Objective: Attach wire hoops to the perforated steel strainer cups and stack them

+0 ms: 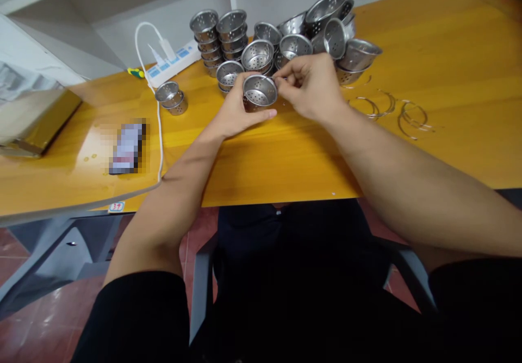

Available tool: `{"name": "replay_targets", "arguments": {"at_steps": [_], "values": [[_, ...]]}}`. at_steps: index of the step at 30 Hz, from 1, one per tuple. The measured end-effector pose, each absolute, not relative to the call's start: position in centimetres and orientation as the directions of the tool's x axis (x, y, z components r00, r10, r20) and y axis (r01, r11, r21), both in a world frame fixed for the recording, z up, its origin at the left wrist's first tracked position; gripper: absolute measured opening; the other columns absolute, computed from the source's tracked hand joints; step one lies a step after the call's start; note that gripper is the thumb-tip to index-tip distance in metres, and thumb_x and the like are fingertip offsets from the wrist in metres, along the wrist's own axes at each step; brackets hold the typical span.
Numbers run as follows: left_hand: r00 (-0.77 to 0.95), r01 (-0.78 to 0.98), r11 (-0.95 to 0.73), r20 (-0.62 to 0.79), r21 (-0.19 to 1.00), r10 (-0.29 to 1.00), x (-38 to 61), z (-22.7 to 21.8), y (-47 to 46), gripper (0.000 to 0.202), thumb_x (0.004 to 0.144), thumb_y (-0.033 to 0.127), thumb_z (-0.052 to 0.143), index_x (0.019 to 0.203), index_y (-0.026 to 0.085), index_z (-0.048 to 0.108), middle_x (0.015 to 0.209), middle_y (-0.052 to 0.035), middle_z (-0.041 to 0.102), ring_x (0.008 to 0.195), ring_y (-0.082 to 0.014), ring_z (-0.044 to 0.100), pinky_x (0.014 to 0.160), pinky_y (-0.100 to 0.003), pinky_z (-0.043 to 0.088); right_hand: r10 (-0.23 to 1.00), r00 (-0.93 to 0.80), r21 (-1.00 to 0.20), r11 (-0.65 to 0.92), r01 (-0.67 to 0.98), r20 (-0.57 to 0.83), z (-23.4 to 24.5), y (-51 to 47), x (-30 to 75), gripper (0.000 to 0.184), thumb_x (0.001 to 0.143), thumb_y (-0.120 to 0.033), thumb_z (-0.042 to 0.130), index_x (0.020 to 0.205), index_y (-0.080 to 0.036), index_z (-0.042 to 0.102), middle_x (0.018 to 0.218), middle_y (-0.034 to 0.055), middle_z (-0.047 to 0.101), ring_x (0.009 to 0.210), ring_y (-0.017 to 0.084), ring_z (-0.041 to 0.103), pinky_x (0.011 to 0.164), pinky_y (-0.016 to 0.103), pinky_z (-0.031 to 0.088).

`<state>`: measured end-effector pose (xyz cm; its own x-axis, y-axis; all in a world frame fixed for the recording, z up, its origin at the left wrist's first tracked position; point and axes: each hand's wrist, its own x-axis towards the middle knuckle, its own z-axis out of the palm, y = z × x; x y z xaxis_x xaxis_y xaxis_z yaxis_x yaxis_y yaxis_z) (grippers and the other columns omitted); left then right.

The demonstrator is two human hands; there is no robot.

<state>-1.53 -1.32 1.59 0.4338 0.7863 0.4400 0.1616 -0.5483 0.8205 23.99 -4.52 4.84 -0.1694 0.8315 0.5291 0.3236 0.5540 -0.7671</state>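
My left hand (234, 114) is wrapped round a small perforated steel strainer cup (259, 91), held just above the yellow table (285, 151). My right hand (312, 86) pinches at the cup's right rim, fingers pressed together on something thin that I cannot make out. Right behind my hands lies a heap of the same steel cups (293, 39), some stacked, some tipped over. Several thin wire rings (411, 117) lie on the table to the right of my right hand.
A stacked pair of cups (172, 96) stands apart at the left. A white power strip (173, 61) with a cable runs along the back left. A phone (127, 148) and a gold box (38, 121) lie at the left. A white wall is behind the table.
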Motion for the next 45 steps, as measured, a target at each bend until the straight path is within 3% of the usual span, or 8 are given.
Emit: {"name": "replay_targets", "arguments": {"at_steps": [6,13,16,19,22,28,40,45], "values": [[0.449,0.201,-0.565,0.438,0.8,0.779,-1.2,2.0,-2.3,0.112,0.078,0.083,0.12,0.158,0.025,0.067,0.154,-0.0155,0.076,0.153,-0.0443,0.073,0.145,-0.064,0.051,0.832,-0.136,-0.756,0.547,0.359,0.538,4.9,-4.8,23.4,0.035,0.107,-0.061,0.105,0.095,-0.037,0.083,0.075,0.0012,0.069,0.077,0.029,0.067,0.08,0.051,0.074],[0.437,0.274,-0.633,0.492,0.724,0.753,-1.0,2.5,-2.6,0.112,0.082,0.105,0.106,0.151,0.027,0.067,0.144,-0.0133,0.079,0.144,-0.0428,0.076,0.138,-0.059,0.052,0.855,-0.092,-0.743,0.493,0.453,0.511,5.4,-5.2,22.1,0.022,0.104,-0.014,0.1,0.095,-0.029,0.087,0.075,-0.0004,0.069,0.067,0.024,0.065,0.079,0.048,0.07],[0.411,0.236,-0.631,0.512,0.739,0.754,-1.2,2.3,-2.3,0.101,0.085,0.104,0.104,0.143,0.028,0.071,0.135,-0.0115,0.082,0.132,-0.0399,0.079,0.127,-0.059,0.06,0.847,-0.147,-0.794,0.53,0.297,0.51,5.9,-5.5,22.6,0.012,0.114,-0.04,0.101,0.111,-0.032,0.092,0.084,0.0013,0.079,0.07,0.025,0.072,0.076,0.046,0.071],[0.409,0.137,-0.588,0.495,0.797,0.766,-1.7,1.9,-1.7,0.089,0.091,0.103,0.098,0.137,0.03,0.075,0.125,-0.0093,0.084,0.115,-0.0364,0.08,0.112,-0.06,0.067,0.807,-0.331,-0.835,0.543,0.09,0.489,6.7,-5.7,23.8,0.055,0.105,-0.088,0.102,0.115,-0.035,0.094,0.095,0.0034,0.085,0.07,0.025,0.075,0.069,0.046,0.071],[0.455,0.095,-0.531,0.438,0.842,0.775,-2.4,1.9,-1.4,0.085,0.094,0.099,0.097,0.143,0.032,0.079,0.132,-0.009,0.083,0.123,-0.0376,0.081,0.12,-0.062,0.067,0.793,-0.426,-0.867,0.496,0.039,0.435,7.2,-5.8,24.8,0.08,0.079,-0.106,0.107,0.11,-0.033,0.092,0.086,0.003,0.079,0.068,0.024,0.073,0.069,0.046,0.072],[0.496,0.105,-0.592,0.474,0.799,0.728,-2.3,2.0,-1.2,0.1,0.081,0.087,0.114,0.152,0.029,0.075,0.149,-0.0119,0.081,0.146,-0.042,0.078,0.138,-0.061,0.059,0.793,-0.429,-0.865,0.499,0.051,0.432,6.9,-5.5,24.6,0.082,0.075,-0.104,0.11,0.101,-0.03,0.086,0.078,0.0025,0.075,0.068,0.023,0.071,0.068,0.043,0.07],[0.472,0.166,-0.569,0.442,0.805,0.763,-1.9,2.2,-1.4,0.101,0.081,0.081,0.117,0.152,0.027,0.07,0.145,-0.0106,0.073,0.148,-0.0427,0.071,0.142,-0.057,0.049,0.824,-0.418,-0.881,0.462,0.104,0.383,6.4,-5.0,24.7,0.06,0.086,-0.076,0.122,0.103,-0.03,0.087,0.086,0.0041,0.079,0.077,0.027,0.078,0.082,0.052,0.078],[0.481,0.168,-0.589,0.456,0.791,0.749,-1.8,1.9,-1.1,0.108,0.077,0.088,0.116,0.152,0.025,0.07,0.141,-0.01,0.075,0.144,-0.0427,0.074,0.14,-0.06,0.052,0.836,-0.419,-0.886,0.443,0.134,0.355,6.2,-5.1,24.9,0.065,0.083,-0.086,0.119,0.103,-0.034,0.086,0.089,0.0038,0.079,0.089,0.033,0.082,0.086,0.057,0.081]]}}
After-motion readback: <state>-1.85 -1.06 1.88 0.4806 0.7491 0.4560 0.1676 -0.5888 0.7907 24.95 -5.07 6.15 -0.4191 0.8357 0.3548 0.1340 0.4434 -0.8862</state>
